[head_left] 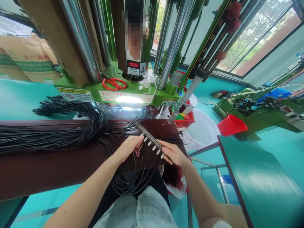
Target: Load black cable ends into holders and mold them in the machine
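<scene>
Over the front of the brown bench, a narrow metal bar (150,134) lies tilted between my two hands. Several small pale connectors (154,148) sit in a row along its near edge, with thin black cables hanging below. My right hand (175,153) grips the bar's lower right end, thumb and fingers closed around it. Near the upper left end, my left hand (131,147) is closed, pinching a cable connector against the bar's edge; its fingertips are partly hidden. Loose cable loops (125,186) hang over my lap.
A green press (92,90) with steel columns stands behind the bench, scissors (114,84) on its ledge. A thick black cable bundle (47,137) covers the bench's left. To the right are a white tub (201,126), a red bucket (232,125) and a green-topped table (258,171).
</scene>
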`<state>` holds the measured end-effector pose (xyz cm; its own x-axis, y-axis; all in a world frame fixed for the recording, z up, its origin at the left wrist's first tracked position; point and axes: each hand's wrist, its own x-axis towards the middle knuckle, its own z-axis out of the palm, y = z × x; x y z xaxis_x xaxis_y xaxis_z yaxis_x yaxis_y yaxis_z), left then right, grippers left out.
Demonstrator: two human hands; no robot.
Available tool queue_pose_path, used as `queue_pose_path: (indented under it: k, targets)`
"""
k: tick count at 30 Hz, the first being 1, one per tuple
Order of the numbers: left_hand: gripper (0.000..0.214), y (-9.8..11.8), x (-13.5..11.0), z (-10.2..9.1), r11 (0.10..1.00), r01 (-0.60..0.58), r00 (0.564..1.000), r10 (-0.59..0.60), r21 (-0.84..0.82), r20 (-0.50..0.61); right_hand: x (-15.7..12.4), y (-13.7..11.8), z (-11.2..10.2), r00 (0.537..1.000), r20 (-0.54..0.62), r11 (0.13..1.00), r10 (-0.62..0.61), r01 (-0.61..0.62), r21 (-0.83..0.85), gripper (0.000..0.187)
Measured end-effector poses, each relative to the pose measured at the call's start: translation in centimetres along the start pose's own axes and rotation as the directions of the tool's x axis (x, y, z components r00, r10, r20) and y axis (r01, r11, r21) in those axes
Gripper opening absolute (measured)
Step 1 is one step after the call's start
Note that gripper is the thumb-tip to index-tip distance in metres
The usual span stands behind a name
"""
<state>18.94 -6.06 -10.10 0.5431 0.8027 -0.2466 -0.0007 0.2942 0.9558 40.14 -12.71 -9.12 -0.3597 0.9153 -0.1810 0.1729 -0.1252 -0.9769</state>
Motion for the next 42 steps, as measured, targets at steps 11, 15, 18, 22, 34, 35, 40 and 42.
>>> queue_pose_path:
  k: [11,15,18,22,34,35,40,42]
  targets:
    - [0.021,1.4,-3.8,2.0,0.553,-0.229,0.856,0.507,0.801,-0.105,-0.1,-1.4,-2.6,0.974,-0.157,0.985,0.163,-0.170,-0.033,0.030]
    - [0.020,1.1,-2.8,7.0,0.119,-0.290,0.850,0.489,0.950,0.198,1.1,-1.4,-2.3,0.981,-0.141,0.991,0.135,-0.137,-0.008,0.033]
    - [0.018,0.1,-1.0,8.7,-0.010,-0.242,0.850,0.479,0.970,0.217,1.4,-0.7,-2.2,0.984,-0.138,0.993,0.116,-0.117,0.000,0.037]
    - [0.022,-1.4,0.4,8.6,-0.073,-0.244,0.820,0.517,0.967,0.246,1.4,0.2,-2.5,0.986,-0.129,0.994,0.102,-0.107,-0.031,0.039]
    - [0.024,-1.6,0.6,8.8,-0.084,-0.246,0.803,0.541,0.966,0.251,1.6,0.4,-2.2,0.984,-0.158,0.994,0.087,-0.097,-0.054,0.037]
    - [0.024,-1.5,0.6,8.8,-0.077,-0.248,0.803,0.542,0.966,0.250,1.6,0.5,-2.2,0.982,-0.163,0.994,0.090,-0.100,-0.052,0.037]
    - [0.023,-0.7,1.1,8.8,-0.025,-0.244,0.824,0.522,0.969,0.221,2.2,-0.3,-3.0,0.989,-0.067,0.986,0.131,-0.137,-0.090,0.037]
    - [0.021,0.2,1.1,8.5,0.008,-0.233,0.831,0.522,0.972,0.195,2.7,-1.1,-3.8,0.986,-0.022,0.967,0.166,-0.168,-0.194,0.037]
